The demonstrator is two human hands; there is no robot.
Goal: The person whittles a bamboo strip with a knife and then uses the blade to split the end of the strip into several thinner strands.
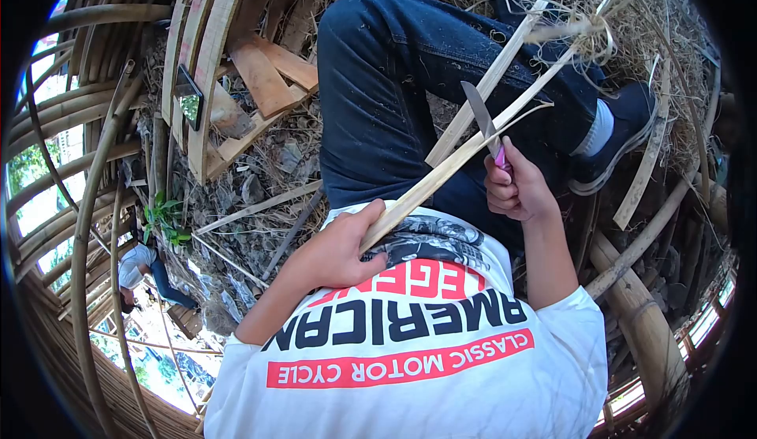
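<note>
A long pale bamboo strip [438, 175] slants up from my lap toward the upper right. My left hand [339, 246] grips its near end against the white shirt, thumb along the top. In my right hand [516, 185] is a knife [479, 112] with a pink handle, the fist closed around it. The blade lies across the strip, and a thin shaving [530, 113] curls off just beyond it. Another pale bamboo strip [477, 115] rests by my jeans-clad leg [378, 84], beneath the blade's tip. Curly shavings [587, 37] hang around the strips' far part.
At the upper left, a phone [189, 97] leans on wooden planks [211, 52] near short brown boards [264, 80]. Curved bamboo poles [87, 226] line the left side. Another person [146, 269] is beyond them. A thick bamboo pole [643, 321] lies at right.
</note>
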